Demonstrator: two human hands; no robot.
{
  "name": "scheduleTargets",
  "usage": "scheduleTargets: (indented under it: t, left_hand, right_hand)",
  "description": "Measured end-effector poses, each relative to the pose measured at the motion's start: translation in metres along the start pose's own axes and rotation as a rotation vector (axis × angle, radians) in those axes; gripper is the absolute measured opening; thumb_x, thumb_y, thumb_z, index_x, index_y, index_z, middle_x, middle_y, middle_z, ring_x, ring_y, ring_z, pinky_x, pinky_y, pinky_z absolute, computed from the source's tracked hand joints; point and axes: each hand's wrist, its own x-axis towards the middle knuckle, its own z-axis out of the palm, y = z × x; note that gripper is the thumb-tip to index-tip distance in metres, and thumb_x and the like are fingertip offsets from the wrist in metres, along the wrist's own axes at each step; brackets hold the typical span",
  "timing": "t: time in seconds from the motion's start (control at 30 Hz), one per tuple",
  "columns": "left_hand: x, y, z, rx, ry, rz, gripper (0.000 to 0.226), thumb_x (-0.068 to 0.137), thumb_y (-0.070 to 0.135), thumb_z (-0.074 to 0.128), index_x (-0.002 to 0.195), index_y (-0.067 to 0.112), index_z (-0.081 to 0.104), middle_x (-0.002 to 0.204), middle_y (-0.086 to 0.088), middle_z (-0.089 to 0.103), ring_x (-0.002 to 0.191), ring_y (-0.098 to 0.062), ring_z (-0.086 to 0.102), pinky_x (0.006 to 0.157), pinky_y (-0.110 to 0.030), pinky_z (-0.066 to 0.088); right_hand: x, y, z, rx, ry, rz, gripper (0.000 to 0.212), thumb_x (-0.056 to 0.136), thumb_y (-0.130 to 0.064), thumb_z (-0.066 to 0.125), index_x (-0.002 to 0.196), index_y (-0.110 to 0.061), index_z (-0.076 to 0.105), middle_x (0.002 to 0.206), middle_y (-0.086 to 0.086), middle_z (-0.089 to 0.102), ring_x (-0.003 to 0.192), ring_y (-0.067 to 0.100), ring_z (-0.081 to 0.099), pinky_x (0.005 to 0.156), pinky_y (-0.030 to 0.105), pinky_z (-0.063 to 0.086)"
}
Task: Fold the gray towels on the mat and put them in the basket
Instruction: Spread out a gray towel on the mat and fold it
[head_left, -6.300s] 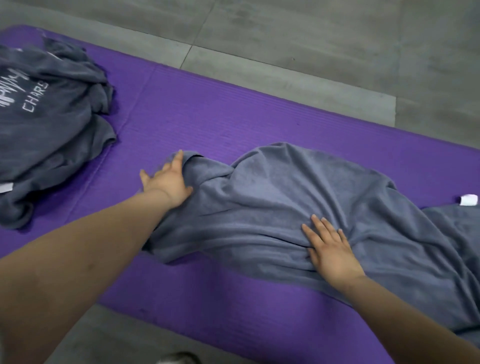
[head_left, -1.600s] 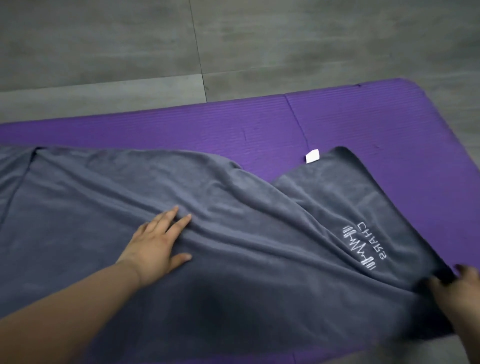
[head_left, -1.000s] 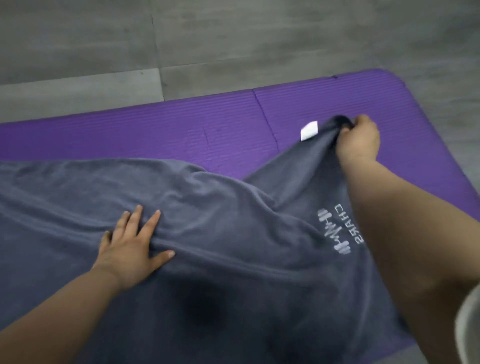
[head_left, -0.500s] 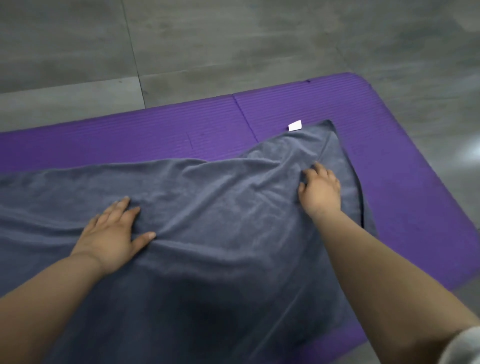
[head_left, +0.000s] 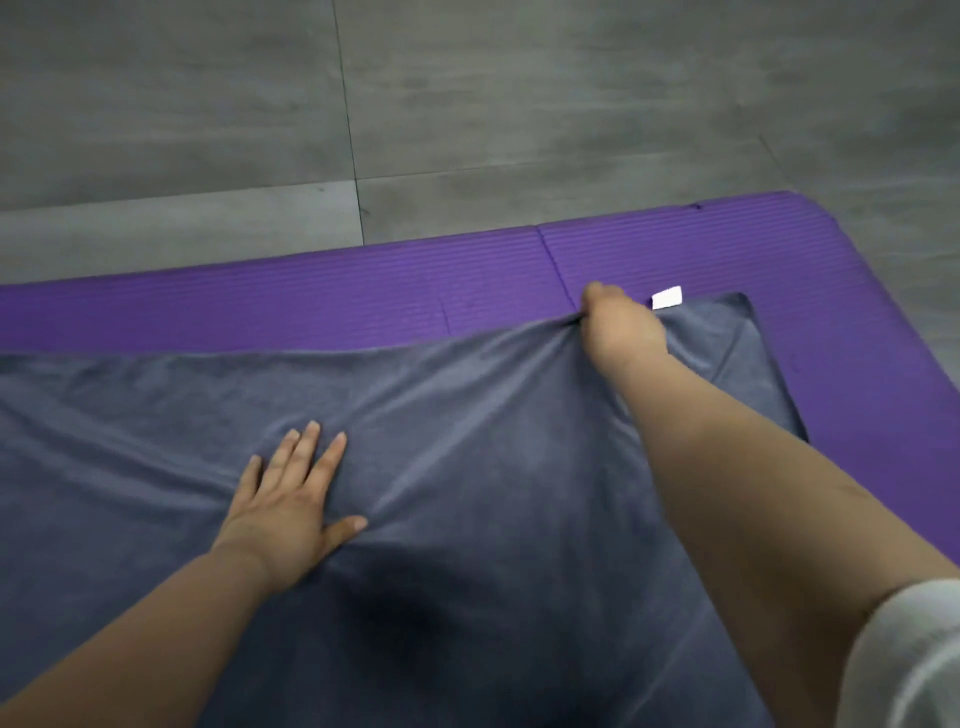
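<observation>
Fingers (head_left: 310, 441) of the left hand (head_left: 291, 504) lie straight and spread, pressing flat on the gray towel (head_left: 493, 467) over the middle of the purple mat (head_left: 363, 296). The right hand (head_left: 621, 330) curls round the towel's far edge and pinches it into a bunch, near the mat's far right corner. A white tag (head_left: 666, 298) sits just beside that hand. The towel is spread across the mat, leaving bare strips along the mat's far and right sides. Gray floor tiles (head_left: 467, 104) lie beyond the mat. A white sleeve (head_left: 914, 660) covers the right upper arm.
</observation>
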Motion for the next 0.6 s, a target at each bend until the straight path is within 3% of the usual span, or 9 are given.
scheduleTargets:
  t: [0.1, 0.2, 0.3, 0.47, 0.6]
  left_hand:
    - [0.012, -0.001, -0.006, -0.011, -0.012, 0.004, 0.087, 0.088, 0.059, 0.033, 0.141, 0.02, -0.023, 0.153, -0.005, -0.025, 0.143, -0.019, -0.016, 0.117, -0.037, 0.0]
    - [0.018, -0.001, -0.008, -0.019, -0.048, -0.011, 0.089, 0.087, 0.06, 0.033, 0.141, 0.02, -0.024, 0.152, -0.005, -0.026, 0.143, -0.02, -0.018, 0.117, -0.039, -0.001]
    - [0.019, 0.0, -0.006, -0.03, -0.042, -0.017, 0.088, 0.087, 0.06, 0.033, 0.141, 0.021, -0.023, 0.152, -0.005, -0.025, 0.142, -0.021, -0.018, 0.117, -0.039, -0.001]
    - [0.013, 0.002, -0.013, -0.08, -0.023, -0.003, 0.085, 0.087, 0.057, 0.037, 0.144, 0.022, -0.015, 0.154, -0.005, -0.02, 0.143, -0.021, -0.015, 0.117, -0.039, 0.003]
    - [-0.005, 0.012, -0.001, -0.138, 0.225, 0.114, 0.069, 0.092, 0.045, 0.039, 0.146, 0.018, 0.008, 0.156, -0.01, 0.001, 0.145, -0.024, 0.002, 0.116, -0.034, 0.002]
  right_hand:
    - [0.006, 0.005, 0.003, 0.253, 0.164, 0.101, 0.027, 0.093, -0.002, 0.033, 0.119, 0.0, 0.041, 0.13, 0.02, 0.039, 0.108, 0.039, 0.052, 0.076, 0.039, 0.036]
    - [-0.005, 0.006, 0.017, 0.379, 0.077, 0.089, 0.05, 0.091, -0.007, 0.043, 0.139, -0.009, 0.028, 0.151, 0.015, 0.015, 0.129, 0.035, 0.038, 0.102, 0.039, 0.034]
    - [-0.037, 0.022, 0.03, 0.228, 0.016, 0.055, 0.064, 0.09, -0.019, 0.048, 0.146, -0.016, 0.017, 0.157, 0.008, 0.001, 0.141, 0.027, 0.02, 0.115, 0.04, 0.018]
    - [-0.12, 0.088, 0.054, 0.089, -0.014, 0.178, 0.052, 0.092, -0.022, 0.043, 0.142, -0.015, 0.03, 0.155, 0.008, 0.018, 0.142, 0.023, 0.02, 0.115, 0.041, 0.012]
    - [-0.19, 0.144, 0.067, 0.1, 0.075, 0.39, 0.048, 0.086, -0.023, 0.049, 0.131, -0.005, 0.047, 0.144, 0.018, 0.038, 0.13, 0.037, 0.038, 0.107, 0.049, 0.026]
